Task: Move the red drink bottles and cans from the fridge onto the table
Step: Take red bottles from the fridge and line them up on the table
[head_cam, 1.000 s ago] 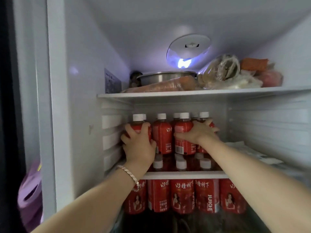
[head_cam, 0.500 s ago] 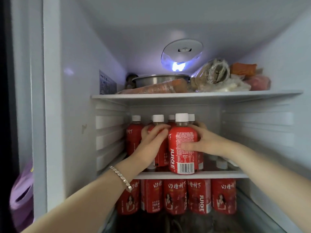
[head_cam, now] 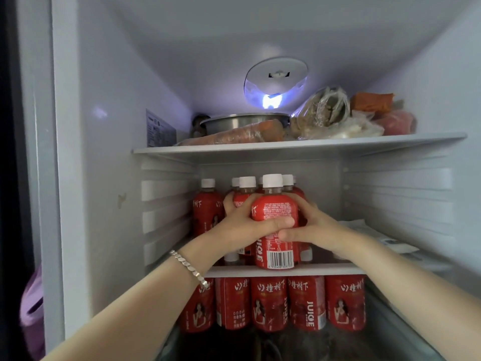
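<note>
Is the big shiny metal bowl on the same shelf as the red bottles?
No, the metal bowl sits on the top shelf, above the red bottles.

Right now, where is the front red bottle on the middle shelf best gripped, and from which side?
Grip the front bottle around its wide labelled body, coming from the open front. It stands upright at the shelf edge with others packed behind; the narrow white cap offers less hold. Left hand and right hand already wrap its sides.

Red bottles [head_cam: 208,212] with white caps stand upright at frame centre. One front bottle [head_cam: 273,220] shows its barcode. More bottles [head_cam: 307,303] line up below, lower centre.
</note>
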Tool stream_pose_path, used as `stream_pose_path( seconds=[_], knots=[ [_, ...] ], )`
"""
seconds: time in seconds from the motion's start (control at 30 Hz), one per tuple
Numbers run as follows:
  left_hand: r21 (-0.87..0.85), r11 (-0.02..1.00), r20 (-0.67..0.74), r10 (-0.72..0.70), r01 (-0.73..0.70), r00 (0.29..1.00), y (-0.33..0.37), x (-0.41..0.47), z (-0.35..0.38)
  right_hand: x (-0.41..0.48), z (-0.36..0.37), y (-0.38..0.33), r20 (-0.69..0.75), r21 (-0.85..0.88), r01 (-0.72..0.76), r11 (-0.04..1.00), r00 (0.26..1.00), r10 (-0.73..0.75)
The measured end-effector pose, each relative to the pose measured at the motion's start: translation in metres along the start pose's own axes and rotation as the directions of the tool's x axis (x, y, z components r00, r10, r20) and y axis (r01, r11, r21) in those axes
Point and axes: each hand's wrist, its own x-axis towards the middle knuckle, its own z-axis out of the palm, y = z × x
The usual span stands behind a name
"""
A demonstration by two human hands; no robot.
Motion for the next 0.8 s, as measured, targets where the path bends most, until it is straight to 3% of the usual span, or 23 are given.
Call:
stream_pose_path(
  seconds=[0.2, 0.5, 0.67, 0.8],
  knots=[
    [-0.036, 0.999, -0.007, 0.019, -0.02, 1.0, -0.007, 0.001, -0.001, 0.001, 0.003, 0.004, 0.011, -0.116, -0.042, 0.992, 0.999, 0.044],
    [-0.194, 0.98, -0.16, 0.02, -0.052, 0.987, -0.003, 0.0, 0.014, 0.001, 0.02, 0.005, -0.118, -0.068, -0.026, 0.997, 0.993, 0.018],
    [-0.182, 0.981, -0.206, 0.023, -0.062, 0.978, 0.003, -0.011, 0.014, -0.011, 0.023, -0.004, -0.133, -0.032, 0.015, 0.999, 0.991, -0.019],
    [-0.17, 0.973, -0.255, 0.112, -0.158, 0.96, -0.002, -0.029, 0.014, -0.028, 0.026, -0.008, -0.13, -0.035, 0.081, 0.996, 0.988, -0.085]
  ],
)
